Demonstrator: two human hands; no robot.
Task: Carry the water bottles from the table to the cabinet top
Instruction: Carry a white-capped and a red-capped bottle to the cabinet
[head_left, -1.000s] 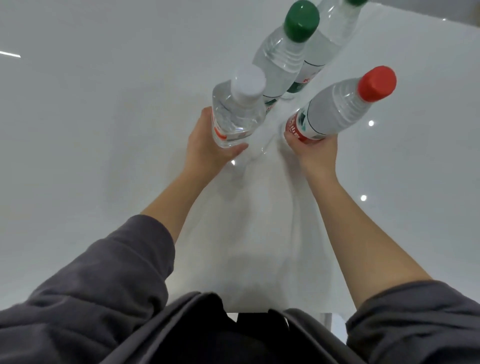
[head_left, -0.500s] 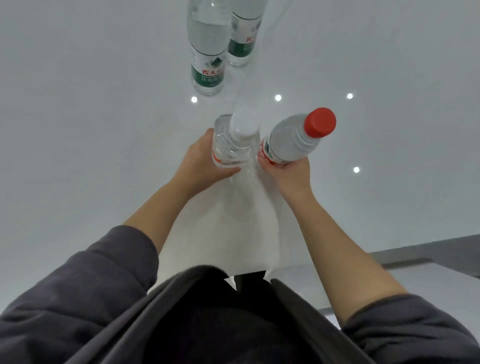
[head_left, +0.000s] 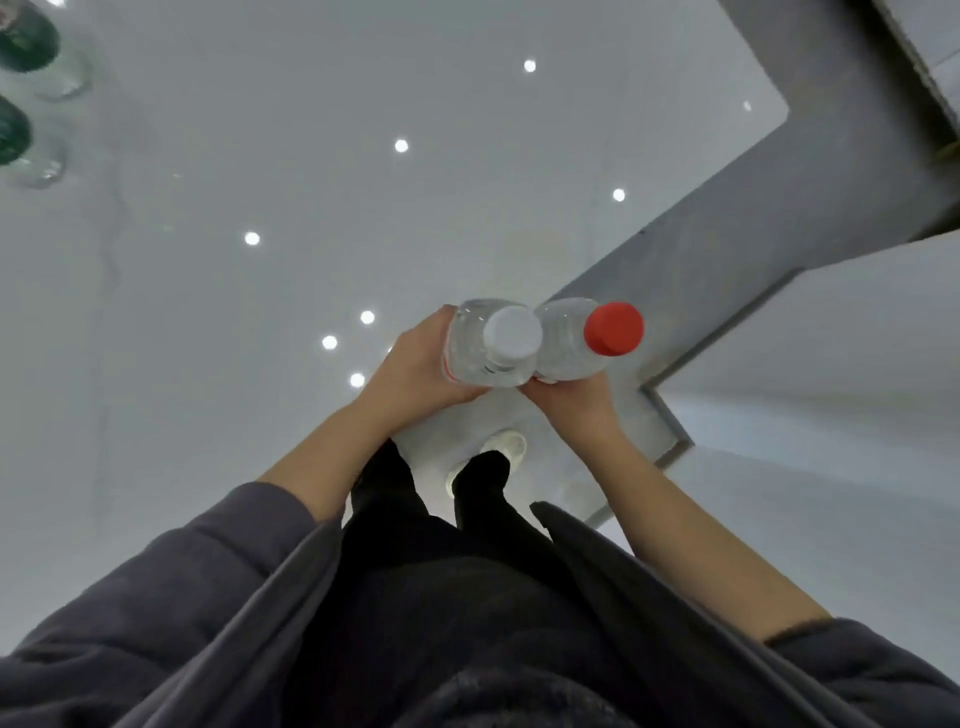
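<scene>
Head view. Left hand (head_left: 415, 374) curled round the body of the white-cap bottle (head_left: 511, 332); right hand (head_left: 571, 410) curled round the lower body of the red-cap bottle (head_left: 613, 330). Both bottles upright, shoulders touching, lifted clear of the tabletop (head_left: 208, 312) and held over its right edge, just above the strip of grey floor (head_left: 727, 234). Two green-cap bottles (head_left: 23, 47) standing at the tabletop's far left edge, well apart from the hands and blurred. To the right, across the floor strip, a white surface (head_left: 831, 389); impossible to tell whether cabinet top or not.

Step in hand, by judgement: carrying the first pair away. For a clean carry, grip low on the bodies without squeezing the thin walls, hold the caps up, and part the bottles slightly to avoid knocking. Set each down flat on its base, away from the cabinet top's edge, then return for the green-cap pair.
</scene>
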